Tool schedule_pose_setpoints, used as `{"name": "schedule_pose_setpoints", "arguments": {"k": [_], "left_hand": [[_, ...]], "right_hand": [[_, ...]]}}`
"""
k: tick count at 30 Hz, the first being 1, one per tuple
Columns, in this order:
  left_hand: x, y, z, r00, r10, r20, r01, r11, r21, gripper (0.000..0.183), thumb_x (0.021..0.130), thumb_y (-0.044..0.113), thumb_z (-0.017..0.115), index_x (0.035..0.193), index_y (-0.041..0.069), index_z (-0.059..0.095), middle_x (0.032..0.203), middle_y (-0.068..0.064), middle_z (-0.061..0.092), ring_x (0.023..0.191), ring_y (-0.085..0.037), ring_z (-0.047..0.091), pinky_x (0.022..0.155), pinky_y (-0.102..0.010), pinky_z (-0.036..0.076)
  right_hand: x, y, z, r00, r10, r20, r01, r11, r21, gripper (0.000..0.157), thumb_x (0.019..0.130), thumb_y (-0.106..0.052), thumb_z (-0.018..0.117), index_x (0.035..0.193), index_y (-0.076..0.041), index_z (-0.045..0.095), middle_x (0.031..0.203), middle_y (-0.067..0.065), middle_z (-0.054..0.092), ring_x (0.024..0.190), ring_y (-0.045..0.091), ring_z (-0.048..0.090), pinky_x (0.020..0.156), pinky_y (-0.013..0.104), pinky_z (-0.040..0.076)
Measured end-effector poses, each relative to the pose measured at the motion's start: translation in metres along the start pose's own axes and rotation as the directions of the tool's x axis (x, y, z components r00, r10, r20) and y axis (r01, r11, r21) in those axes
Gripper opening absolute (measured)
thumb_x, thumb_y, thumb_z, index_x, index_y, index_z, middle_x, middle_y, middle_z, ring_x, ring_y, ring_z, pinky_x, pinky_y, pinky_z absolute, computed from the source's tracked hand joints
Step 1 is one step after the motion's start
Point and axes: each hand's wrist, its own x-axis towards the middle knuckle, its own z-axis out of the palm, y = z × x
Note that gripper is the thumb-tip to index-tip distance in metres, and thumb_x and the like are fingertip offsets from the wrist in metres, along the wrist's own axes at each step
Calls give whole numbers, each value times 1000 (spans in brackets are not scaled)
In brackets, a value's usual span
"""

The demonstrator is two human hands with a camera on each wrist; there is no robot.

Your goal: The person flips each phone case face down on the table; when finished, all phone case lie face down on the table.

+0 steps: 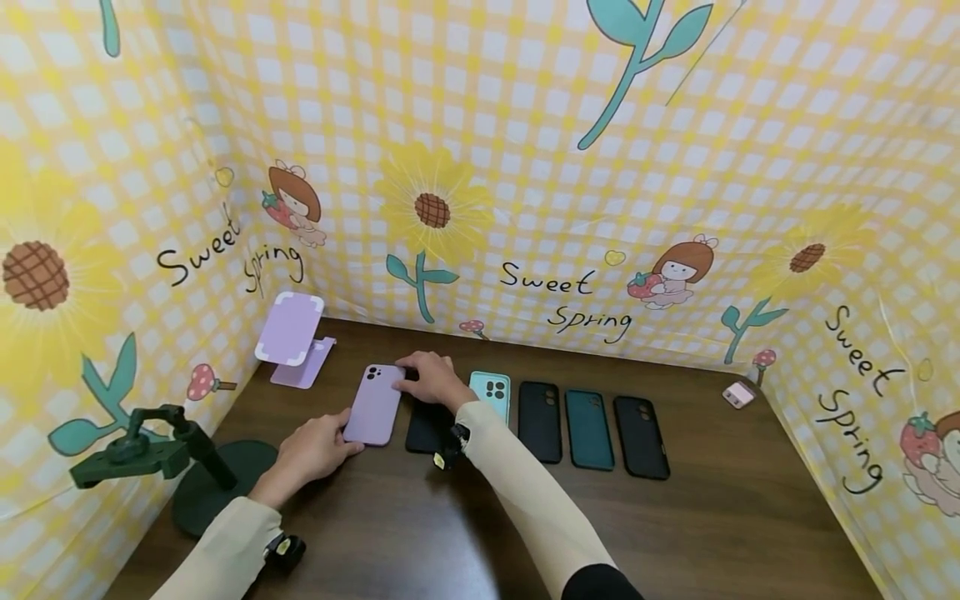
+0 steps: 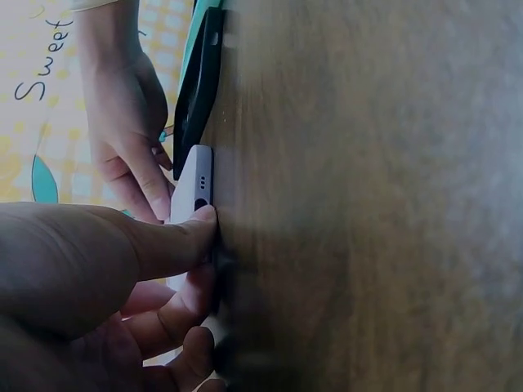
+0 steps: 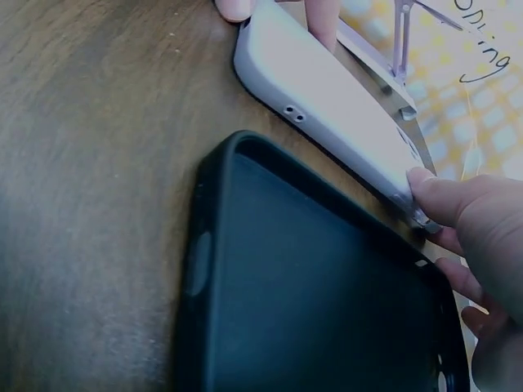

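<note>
A lilac phone case (image 1: pixel 374 406) lies on the table, its camera cutouts at the far end. My left hand (image 1: pixel 315 450) pinches its near left corner, with the thumb on the bottom edge in the left wrist view. At the far right corner, my right hand (image 1: pixel 435 379) grips the case, thumb on top and a fingertip at the edge in the right wrist view. A black phone case (image 3: pixel 310 286) sits right beside it, hollow side up, partly hidden under my right forearm in the head view.
To the right stand in a row a turquoise case (image 1: pixel 491 392), a black case (image 1: pixel 540 423), a teal case (image 1: pixel 590 429) and another black case (image 1: pixel 642 437). A lilac folding stand (image 1: pixel 291 329) is at back left, a dark green stand (image 1: pixel 217 483) nearer. A small pink-white block (image 1: pixel 738 395) lies far right.
</note>
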Motion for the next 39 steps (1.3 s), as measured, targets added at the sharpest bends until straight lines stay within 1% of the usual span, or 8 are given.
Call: {"name": "schedule_pose_setpoints", "arguments": {"k": [5, 8, 12, 14, 17, 21, 28, 39], "left_hand": [[3, 3, 0, 1000, -2, 23, 2, 1000, 12, 76, 94, 30, 75, 152, -7, 42, 79, -7, 63, 68, -20, 57, 57, -36, 43], [3, 6, -3, 999, -18, 32, 16, 999, 43, 90, 92, 35, 77, 154, -13, 33, 106, -24, 69, 93, -37, 67, 71, -48, 53], [-2, 16, -3, 997, 61, -52, -57, 996, 76, 106, 85, 42, 83, 156, -12, 27, 139, -36, 54, 125, -50, 56, 91, -61, 52], [-4, 23, 0, 979, 157, -127, -148, 986, 80, 98, 82, 41, 86, 155, -4, 39, 136, -31, 56, 123, -47, 55, 94, -60, 50], [-5, 35, 7, 928, 302, -219, -279, 951, 129, 75, 80, 40, 88, 144, 10, 60, 123, -17, 62, 116, -39, 52, 92, -57, 47], [-2, 46, 19, 891, 384, -241, -346, 920, 186, 54, 79, 38, 89, 127, 17, 73, 119, -10, 64, 120, -37, 47, 93, -55, 40], [5, 56, 37, 897, 390, -207, -366, 919, 146, 21, 81, 33, 88, 94, 22, 75, 113, -7, 63, 132, -44, 36, 101, -60, 26], [13, 63, 41, 894, 404, -192, -364, 907, 214, 32, 84, 31, 85, 71, 25, 56, 117, -10, 66, 119, -41, 40, 95, -58, 29]], "right_hand": [[-3, 4, 2, 1000, -15, -19, 15, 1000, -12, 45, 101, -43, 64, 142, -24, 63, 144, -2, 62, 136, 19, 54, 106, 42, 36], [-9, 9, -6, 999, -43, -26, 44, 998, 49, 45, 101, -39, 65, 143, -21, 63, 145, 0, 61, 137, 20, 54, 110, 45, 36], [-19, 29, -25, 997, -52, -56, 59, 989, 133, 40, 104, -31, 61, 142, -20, 63, 147, 2, 60, 140, 22, 53, 118, 53, 32], [-26, 42, -35, 997, -25, -66, 35, 987, 155, 35, 106, -23, 58, 140, -20, 65, 147, 2, 60, 141, 23, 52, 121, 56, 28], [-34, 61, -43, 998, 25, -50, -16, 986, 166, 35, 106, -13, 53, 137, -21, 67, 147, 2, 61, 142, 24, 51, 124, 57, 23], [-41, 75, -46, 999, 32, 12, -34, 986, 162, 36, 105, -9, 53, 135, -22, 68, 147, 1, 62, 144, 25, 49, 126, 58, 17], [-47, 77, -40, 999, -32, 22, 29, 993, 111, 36, 101, -12, 64, 135, -22, 69, 144, 1, 65, 140, 25, 54, 125, 54, 22], [-46, 78, -32, 995, -103, -6, 102, 989, -103, 26, 100, -15, 67, 124, -19, 76, 136, -3, 69, 129, 19, 63, 117, 50, 35]]}}
